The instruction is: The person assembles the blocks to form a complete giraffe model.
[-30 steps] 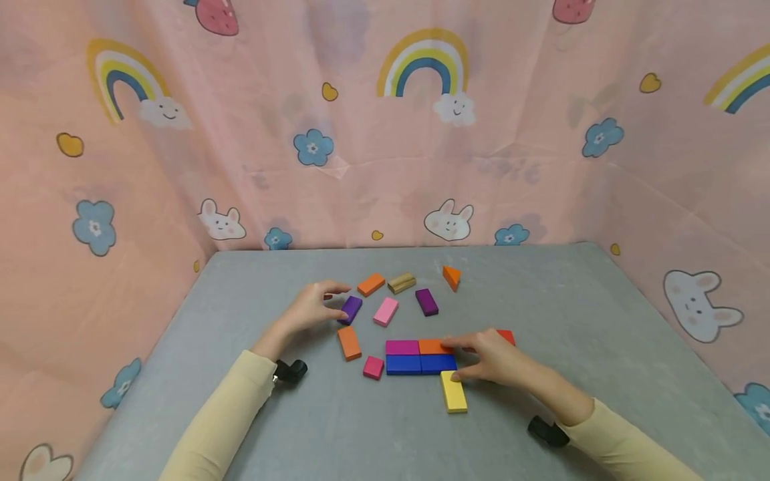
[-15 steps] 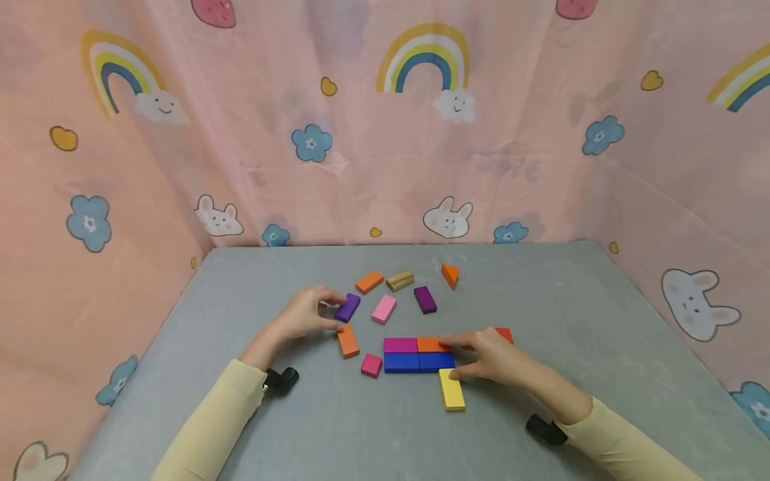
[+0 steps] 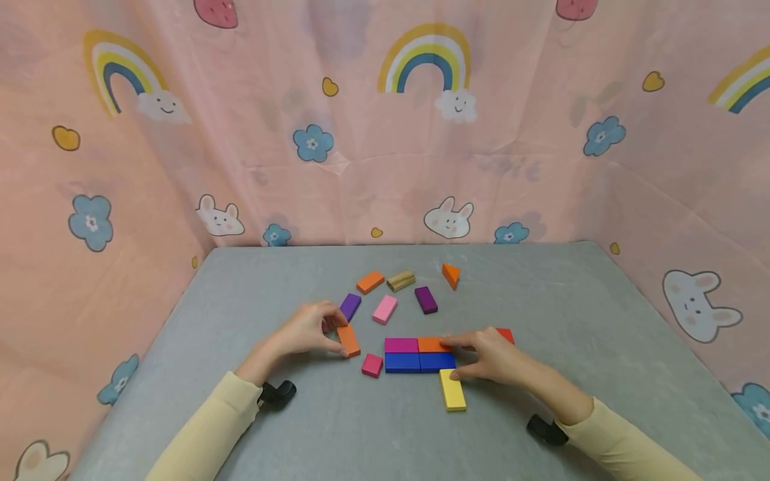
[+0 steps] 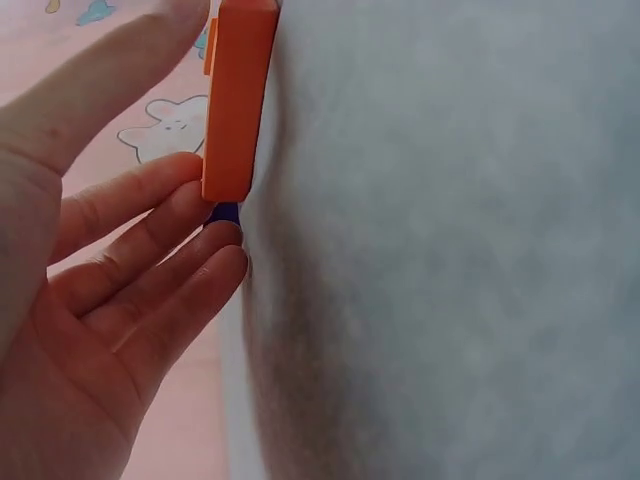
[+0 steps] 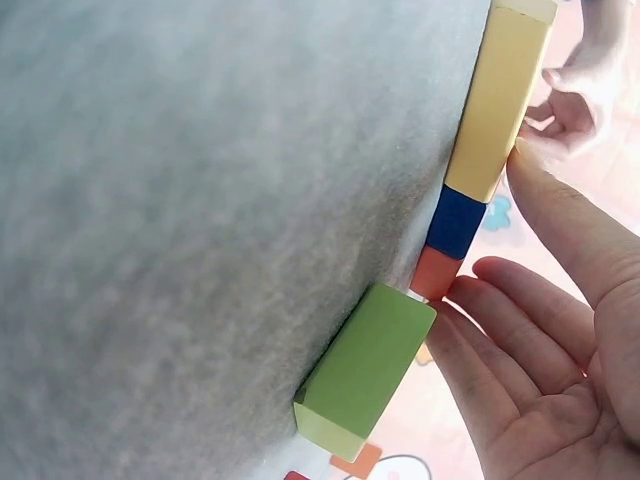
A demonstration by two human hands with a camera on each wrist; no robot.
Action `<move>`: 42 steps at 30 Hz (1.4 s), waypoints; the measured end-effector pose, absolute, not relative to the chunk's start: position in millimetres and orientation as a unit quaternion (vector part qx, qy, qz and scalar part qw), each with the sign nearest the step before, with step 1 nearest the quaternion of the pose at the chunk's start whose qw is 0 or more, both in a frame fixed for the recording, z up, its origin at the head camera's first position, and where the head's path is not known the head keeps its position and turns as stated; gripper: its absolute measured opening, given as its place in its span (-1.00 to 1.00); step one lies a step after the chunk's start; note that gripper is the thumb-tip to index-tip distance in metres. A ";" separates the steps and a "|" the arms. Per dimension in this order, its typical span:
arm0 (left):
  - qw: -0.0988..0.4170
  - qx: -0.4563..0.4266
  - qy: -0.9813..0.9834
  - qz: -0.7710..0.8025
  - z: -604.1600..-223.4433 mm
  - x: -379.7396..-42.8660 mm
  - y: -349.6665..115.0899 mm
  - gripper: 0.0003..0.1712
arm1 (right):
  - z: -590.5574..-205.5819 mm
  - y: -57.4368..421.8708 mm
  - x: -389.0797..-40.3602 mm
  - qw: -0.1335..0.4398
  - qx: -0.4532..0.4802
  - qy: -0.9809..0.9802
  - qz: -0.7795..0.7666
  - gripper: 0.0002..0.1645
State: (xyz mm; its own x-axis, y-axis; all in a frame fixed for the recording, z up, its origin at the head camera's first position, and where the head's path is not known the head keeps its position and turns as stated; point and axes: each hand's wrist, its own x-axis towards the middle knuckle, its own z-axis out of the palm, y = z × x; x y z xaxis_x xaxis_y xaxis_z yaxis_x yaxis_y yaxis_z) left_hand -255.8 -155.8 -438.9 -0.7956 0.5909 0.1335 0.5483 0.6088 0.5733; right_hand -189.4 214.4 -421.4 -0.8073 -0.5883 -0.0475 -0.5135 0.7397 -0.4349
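An orange block (image 3: 349,341) lies on the table at the left, and my left hand (image 3: 305,329) pinches it between thumb and fingers. In the left wrist view that orange block (image 4: 238,105) stays against the tabletop. My right hand (image 3: 496,357) rests at the right end of a block group, its fingers fairly straight. Its index finger touches an orange block (image 3: 430,345), and its thumb touches a yellow block (image 3: 453,391). Two blue blocks (image 3: 402,363) and a magenta block (image 3: 401,345) complete the group. A green block (image 5: 370,370) shows only in the right wrist view.
Behind lie a violet block (image 3: 351,306), pink block (image 3: 385,310), purple block (image 3: 426,300), orange block (image 3: 369,282), wood-coloured piece (image 3: 400,280) and orange triangle (image 3: 451,275). A small crimson block (image 3: 371,365) sits left of the group. A red block (image 3: 505,335) is partly hidden.
My left hand has moved from the violet block toward me and now holds the orange block below it. My right hand has stayed on the group.
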 end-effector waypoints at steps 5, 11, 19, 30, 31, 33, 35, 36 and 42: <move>0.040 0.311 0.904 0.292 -437.6 -253.4 -151.3 -0.39 | -421.2 214.0 -189.4 0.087 -0.298 0.929 -0.202 -0.29; 0.044 0.310 0.909 0.277 -436.1 -251.6 -148.4 -0.35 | -420.3 214.2 -189.7 0.084 -0.304 0.927 -0.201 -0.30; 0.052 0.313 0.905 0.282 -435.9 -248.5 -149.4 -0.34 | -422.0 214.5 -190.6 0.086 -0.305 0.925 -0.208 -0.33; 0.043 0.315 0.898 0.304 -432.5 -238.8 -147.1 -0.39 | -422.0 214.5 -191.5 0.079 -0.311 0.925 -0.203 -0.33; 0.040 0.322 0.895 0.307 -431.5 -236.6 -145.8 -0.39 | -422.0 214.5 -191.4 0.081 -0.310 0.925 -0.204 -0.33; 0.040 0.338 0.885 0.319 -429.1 -231.3 -142.6 -0.38 | -421.8 214.7 -191.0 0.083 -0.308 0.925 -0.205 -0.33; 0.044 0.349 0.876 0.329 -427.2 -225.6 -138.9 -0.38 | -421.6 214.8 -190.7 0.085 -0.307 0.925 -0.207 -0.33; 0.045 0.354 0.873 0.331 -426.7 -222.7 -137.0 -0.39 | -421.5 214.7 -190.4 0.086 -0.306 0.925 -0.208 -0.33; 0.048 0.407 0.845 0.343 -426.9 -208.6 -124.9 -0.39 | -421.2 214.4 -190.0 0.087 -0.304 0.926 -0.205 -0.33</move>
State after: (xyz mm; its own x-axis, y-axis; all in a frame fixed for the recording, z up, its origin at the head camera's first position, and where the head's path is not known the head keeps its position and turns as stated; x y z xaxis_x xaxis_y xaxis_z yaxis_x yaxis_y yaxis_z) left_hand -208.6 -124.9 -426.9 -0.6638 0.7212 0.1982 0.6550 0.4326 0.6195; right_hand -190.0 214.4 -421.2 -0.7997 -0.5992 -0.0362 -0.5282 0.7311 -0.4318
